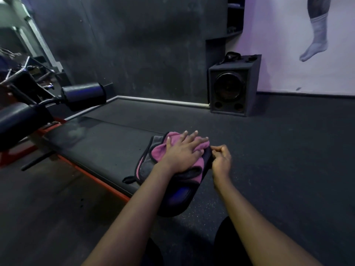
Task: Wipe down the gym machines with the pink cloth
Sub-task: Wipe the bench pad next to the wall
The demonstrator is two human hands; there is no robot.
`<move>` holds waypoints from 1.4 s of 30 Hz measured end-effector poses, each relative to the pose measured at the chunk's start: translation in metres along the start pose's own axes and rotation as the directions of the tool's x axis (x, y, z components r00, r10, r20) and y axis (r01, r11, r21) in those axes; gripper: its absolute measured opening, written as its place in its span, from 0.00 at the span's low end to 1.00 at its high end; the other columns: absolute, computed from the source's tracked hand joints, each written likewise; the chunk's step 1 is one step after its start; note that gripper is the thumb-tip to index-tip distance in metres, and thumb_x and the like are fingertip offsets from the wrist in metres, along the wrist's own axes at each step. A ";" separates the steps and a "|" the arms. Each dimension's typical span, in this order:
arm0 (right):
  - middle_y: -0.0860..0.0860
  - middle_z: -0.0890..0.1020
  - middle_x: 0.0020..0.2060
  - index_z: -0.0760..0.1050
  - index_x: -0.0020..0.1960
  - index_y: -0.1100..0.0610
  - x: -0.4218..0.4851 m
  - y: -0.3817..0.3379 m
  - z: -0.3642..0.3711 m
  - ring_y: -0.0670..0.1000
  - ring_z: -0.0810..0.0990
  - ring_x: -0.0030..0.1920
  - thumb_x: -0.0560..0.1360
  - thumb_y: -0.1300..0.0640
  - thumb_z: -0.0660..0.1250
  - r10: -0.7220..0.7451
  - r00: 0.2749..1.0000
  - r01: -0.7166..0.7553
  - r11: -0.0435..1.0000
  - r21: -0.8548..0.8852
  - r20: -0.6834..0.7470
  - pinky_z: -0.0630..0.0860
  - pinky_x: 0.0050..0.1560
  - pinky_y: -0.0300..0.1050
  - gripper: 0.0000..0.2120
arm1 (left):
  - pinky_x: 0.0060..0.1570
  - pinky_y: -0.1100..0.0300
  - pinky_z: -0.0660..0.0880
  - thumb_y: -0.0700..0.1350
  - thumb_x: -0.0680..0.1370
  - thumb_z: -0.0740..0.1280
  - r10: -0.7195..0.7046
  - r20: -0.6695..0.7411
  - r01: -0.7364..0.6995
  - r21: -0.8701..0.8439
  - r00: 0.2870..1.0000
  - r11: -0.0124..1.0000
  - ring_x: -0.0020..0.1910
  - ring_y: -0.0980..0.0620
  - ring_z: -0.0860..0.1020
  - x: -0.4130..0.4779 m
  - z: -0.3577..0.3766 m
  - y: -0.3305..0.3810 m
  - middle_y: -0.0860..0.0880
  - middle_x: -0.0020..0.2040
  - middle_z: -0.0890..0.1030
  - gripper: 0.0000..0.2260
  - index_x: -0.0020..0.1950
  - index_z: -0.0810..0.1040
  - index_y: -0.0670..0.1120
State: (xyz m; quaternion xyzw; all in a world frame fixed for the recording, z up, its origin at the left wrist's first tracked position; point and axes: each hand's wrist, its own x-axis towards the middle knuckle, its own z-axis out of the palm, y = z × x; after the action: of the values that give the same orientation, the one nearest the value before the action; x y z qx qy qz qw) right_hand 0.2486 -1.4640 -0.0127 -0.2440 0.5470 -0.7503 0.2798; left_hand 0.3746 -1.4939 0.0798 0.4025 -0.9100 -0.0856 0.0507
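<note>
A pink cloth (159, 150) with a grey side and dark trim lies bunched on the near end of a black padded bench (99, 146) with a red frame. My left hand (182, 152) presses flat on the cloth, fingers spread and straight. My right hand (221, 160) is beside the bench's right edge with its fingers curled, next to the cloth's edge; whether it pinches the cloth or the pad I cannot tell.
Black roller pads (84, 95) and metal bars stand at the bench's far left end. A black speaker box (232, 87) sits on the dark rubber floor (288, 150) against the wall. A wall poster (307, 45) is at the right.
</note>
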 end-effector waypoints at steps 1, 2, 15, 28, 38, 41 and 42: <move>0.54 0.81 0.39 0.75 0.39 0.54 -0.001 0.000 0.000 0.52 0.77 0.41 0.73 0.64 0.61 -0.004 1.000 0.004 1.000 -0.004 -0.015 0.72 0.42 0.45 0.08 | 0.73 0.27 0.40 0.57 0.84 0.55 0.006 -0.002 -0.006 0.003 1.000 1.000 0.82 0.53 0.44 -0.013 0.002 0.001 0.61 0.83 0.48 0.22 0.78 0.56 0.70; 0.54 0.81 0.39 0.75 0.39 0.54 -0.002 0.000 0.002 0.51 0.77 0.41 0.73 0.67 0.61 -0.018 0.999 0.018 1.000 -0.008 -0.033 0.72 0.42 0.45 0.10 | 0.73 0.27 0.40 0.57 0.84 0.54 0.012 -0.002 -0.012 0.010 1.000 1.000 0.82 0.54 0.43 -0.028 0.002 -0.001 0.63 0.82 0.47 0.22 0.78 0.55 0.70; 0.54 0.79 0.39 0.75 0.45 0.63 -0.009 -0.007 0.003 0.47 0.75 0.37 0.78 0.71 0.59 -0.032 0.998 0.028 0.998 -0.060 -0.060 0.70 0.33 0.33 0.08 | 0.72 0.25 0.46 0.58 0.85 0.53 -0.022 0.035 0.023 -0.020 0.999 1.000 0.82 0.49 0.52 0.025 -0.009 0.000 0.58 0.82 0.57 0.20 0.78 0.60 0.68; 0.53 0.80 0.42 0.77 0.47 0.61 -0.014 -0.008 0.011 0.46 0.75 0.40 0.79 0.69 0.59 -0.064 0.984 0.030 0.979 -0.200 -0.169 0.69 0.36 0.37 0.09 | 0.78 0.44 0.54 0.64 0.78 0.48 0.085 0.003 -0.085 -0.009 0.996 0.996 0.81 0.55 0.50 -0.052 0.003 -0.014 0.62 0.82 0.52 0.26 0.77 0.62 0.67; 0.54 0.79 0.35 0.74 0.37 0.55 0.002 -0.003 0.008 0.52 0.75 0.38 0.77 0.71 0.63 -0.002 0.988 -0.018 0.991 -0.132 -0.151 0.68 0.38 0.44 0.15 | 0.72 0.31 0.56 0.55 0.84 0.57 0.176 0.017 -0.175 -0.036 0.984 0.984 0.74 0.46 0.66 0.039 -0.005 -0.018 0.55 0.74 0.70 0.16 0.72 0.70 0.64; 0.57 0.81 0.41 0.76 0.40 0.55 -0.007 -0.008 0.010 0.53 0.76 0.41 0.80 0.70 0.60 0.006 0.988 -0.035 0.982 -0.183 -0.154 0.71 0.41 0.44 0.15 | 0.71 0.36 0.62 0.53 0.83 0.58 0.243 -0.041 -0.245 -0.052 0.969 0.968 0.72 0.47 0.66 0.006 -0.002 -0.028 0.55 0.73 0.70 0.17 0.71 0.71 0.63; 0.58 0.82 0.43 0.77 0.42 0.56 -0.010 -0.010 0.010 0.54 0.77 0.42 0.81 0.70 0.59 0.001 0.987 -0.033 0.979 -0.199 -0.159 0.73 0.43 0.46 0.15 | 0.71 0.38 0.63 0.53 0.83 0.58 0.267 -0.056 -0.270 -0.063 0.962 0.961 0.71 0.47 0.66 -0.010 -0.001 -0.033 0.55 0.72 0.70 0.17 0.71 0.70 0.63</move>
State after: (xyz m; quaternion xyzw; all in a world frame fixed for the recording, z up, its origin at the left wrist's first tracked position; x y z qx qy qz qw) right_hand 0.2616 -1.4618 -0.0012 -0.2061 0.6427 -0.7057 0.2156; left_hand 0.4054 -1.5084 0.0738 0.2754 -0.9511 -0.1003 0.0974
